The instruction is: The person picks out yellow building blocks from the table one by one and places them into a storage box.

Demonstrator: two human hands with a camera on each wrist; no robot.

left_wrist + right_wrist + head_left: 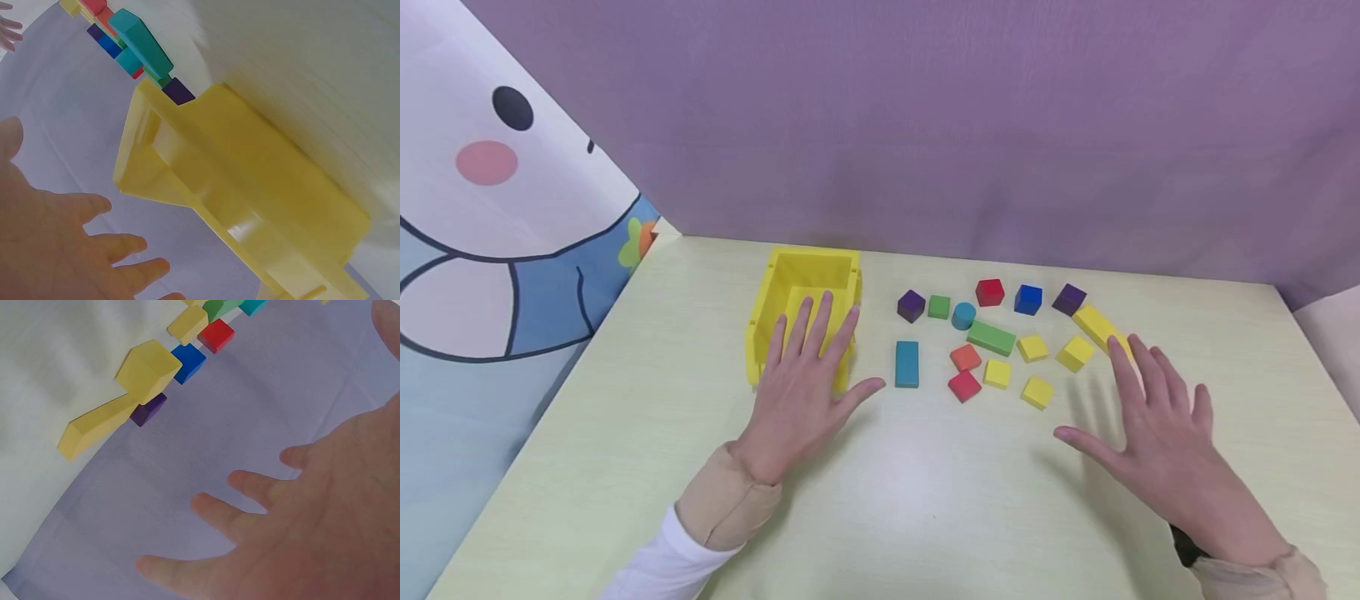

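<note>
My left hand [801, 387] is spread with straight fingers above the near part of a yellow bin [758, 333], holding nothing. In the left wrist view the fingers are apart from the bin's wall [269, 162]. My right hand [1165, 442] hovers over the right side of the table, fingers spread, also holding nothing. Nearest to it is a long yellow block [1096, 325], its near end partly behind the fingertips. Left of that lie a yellow cube [1076, 353], a green block [991, 338], a red block [965, 386] and a teal block [907, 364].
Along the back of the group sit purple cubes [912, 306], a small green cube [939, 307], a teal cylinder [964, 315], a red block [990, 292] and a blue cube [1028, 299]. A purple cloth [925, 125] rises behind the pale table [925, 500].
</note>
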